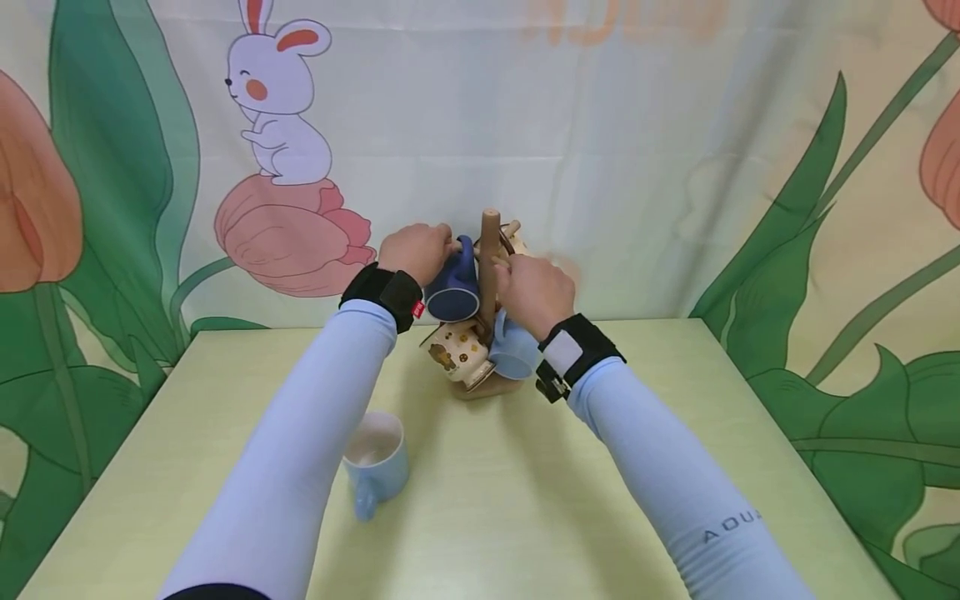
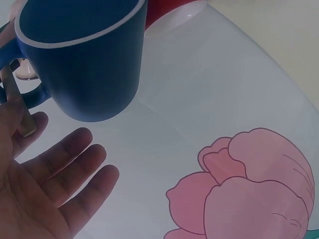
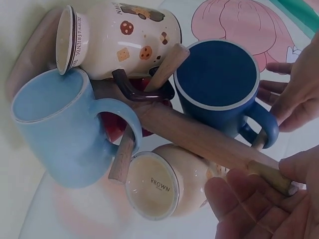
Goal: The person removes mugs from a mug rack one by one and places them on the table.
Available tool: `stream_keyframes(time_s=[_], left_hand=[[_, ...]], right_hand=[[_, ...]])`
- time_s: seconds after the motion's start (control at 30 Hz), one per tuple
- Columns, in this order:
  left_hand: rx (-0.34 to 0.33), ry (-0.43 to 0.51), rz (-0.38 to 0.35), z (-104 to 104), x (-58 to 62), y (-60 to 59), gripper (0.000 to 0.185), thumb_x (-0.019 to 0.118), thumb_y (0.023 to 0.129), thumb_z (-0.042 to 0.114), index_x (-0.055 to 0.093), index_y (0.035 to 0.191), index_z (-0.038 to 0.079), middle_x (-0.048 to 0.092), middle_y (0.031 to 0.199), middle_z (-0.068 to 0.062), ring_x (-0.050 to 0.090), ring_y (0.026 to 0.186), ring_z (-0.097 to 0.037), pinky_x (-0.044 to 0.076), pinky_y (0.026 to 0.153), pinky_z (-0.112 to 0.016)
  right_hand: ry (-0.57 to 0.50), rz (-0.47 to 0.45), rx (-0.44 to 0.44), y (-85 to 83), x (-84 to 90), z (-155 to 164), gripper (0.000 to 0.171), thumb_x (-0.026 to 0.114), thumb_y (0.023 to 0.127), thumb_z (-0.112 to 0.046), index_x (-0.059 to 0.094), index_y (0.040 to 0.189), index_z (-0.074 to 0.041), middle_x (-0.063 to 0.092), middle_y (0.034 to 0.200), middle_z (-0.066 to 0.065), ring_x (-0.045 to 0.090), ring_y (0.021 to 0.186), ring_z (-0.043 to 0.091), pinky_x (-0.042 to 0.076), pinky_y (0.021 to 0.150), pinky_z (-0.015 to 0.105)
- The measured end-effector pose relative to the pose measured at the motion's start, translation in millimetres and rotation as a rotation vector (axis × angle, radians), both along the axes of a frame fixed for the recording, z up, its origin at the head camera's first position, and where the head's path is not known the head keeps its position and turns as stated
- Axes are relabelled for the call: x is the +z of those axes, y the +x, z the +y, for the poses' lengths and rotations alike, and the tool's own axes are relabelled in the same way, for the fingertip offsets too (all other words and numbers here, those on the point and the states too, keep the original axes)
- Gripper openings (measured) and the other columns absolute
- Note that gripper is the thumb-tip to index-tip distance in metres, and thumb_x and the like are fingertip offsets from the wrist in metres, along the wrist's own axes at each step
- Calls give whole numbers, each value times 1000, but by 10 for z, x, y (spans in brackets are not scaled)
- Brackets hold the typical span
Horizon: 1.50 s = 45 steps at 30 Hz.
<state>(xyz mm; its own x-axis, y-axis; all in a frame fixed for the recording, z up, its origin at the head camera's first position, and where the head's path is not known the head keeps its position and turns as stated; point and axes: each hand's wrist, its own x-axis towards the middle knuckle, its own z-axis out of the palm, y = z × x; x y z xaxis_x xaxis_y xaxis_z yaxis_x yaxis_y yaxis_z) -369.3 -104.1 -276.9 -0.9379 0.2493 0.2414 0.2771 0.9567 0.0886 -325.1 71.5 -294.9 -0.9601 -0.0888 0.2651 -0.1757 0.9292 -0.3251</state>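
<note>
A wooden mug tree [image 1: 490, 250] stands at the back of the table, loaded with mugs. My left hand [image 1: 416, 252] pinches the tip of the upper left peg [image 2: 28, 127] between thumb and index finger; its other fingers are spread. A dark blue mug [image 1: 453, 292] hangs by its handle on that peg. Opposite, my right hand [image 1: 536, 293] pinches another upper peg [image 3: 271, 177]. Below hang a cream cookie-print mug [image 1: 459, 350] and a light blue mug [image 1: 516, 352]. The right wrist view shows a second cream mug [image 3: 152, 186] and, largely hidden, a red mug [image 3: 112, 125].
Another light blue mug [image 1: 378, 462] stands upright on the pale table [image 1: 480, 500], front left of the tree, beside my left forearm. A printed curtain [image 1: 600, 167] hangs close behind the mug tree.
</note>
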Motion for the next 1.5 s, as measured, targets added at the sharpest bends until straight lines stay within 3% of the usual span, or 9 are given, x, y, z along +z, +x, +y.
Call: stream_keyframes(time_s=[0.33, 0.6, 1.13, 1.5], left_hand=[[14, -34, 19, -8, -5, 36, 37, 48, 105, 37, 63, 119, 6, 69, 95, -17, 68, 88, -32, 57, 75, -46], [12, -59, 33, -11, -6, 58, 37, 48, 105, 37, 64, 118, 7, 69, 96, -17, 68, 90, -34, 57, 75, -47], [-6, -89, 69, 8, -29, 143, 37, 47, 105, 35, 65, 115, 4, 68, 98, -18, 66, 93, -35, 57, 75, -48], [-4, -83, 109, 39, -42, 178, 35, 50, 105, 33, 66, 112, 3, 68, 97, -19, 66, 92, -36, 56, 73, -49]], right_hand=[[-12, 21, 50, -40, -3, 116, 37, 42, 106, -38, 63, 90, -12, 61, 77, 7, 61, 72, 25, 46, 61, 41], [-32, 34, 40, -58, 11, 162, 33, 47, 105, -35, 69, 105, -11, 68, 87, 8, 62, 75, 25, 48, 63, 42], [39, -10, 32, -82, 79, 189, 36, 43, 106, -37, 68, 121, -15, 71, 96, 10, 66, 80, 29, 51, 67, 46], [47, -58, 38, -110, 117, 227, 34, 42, 107, -37, 67, 120, -17, 70, 93, 9, 65, 80, 29, 50, 68, 46]])
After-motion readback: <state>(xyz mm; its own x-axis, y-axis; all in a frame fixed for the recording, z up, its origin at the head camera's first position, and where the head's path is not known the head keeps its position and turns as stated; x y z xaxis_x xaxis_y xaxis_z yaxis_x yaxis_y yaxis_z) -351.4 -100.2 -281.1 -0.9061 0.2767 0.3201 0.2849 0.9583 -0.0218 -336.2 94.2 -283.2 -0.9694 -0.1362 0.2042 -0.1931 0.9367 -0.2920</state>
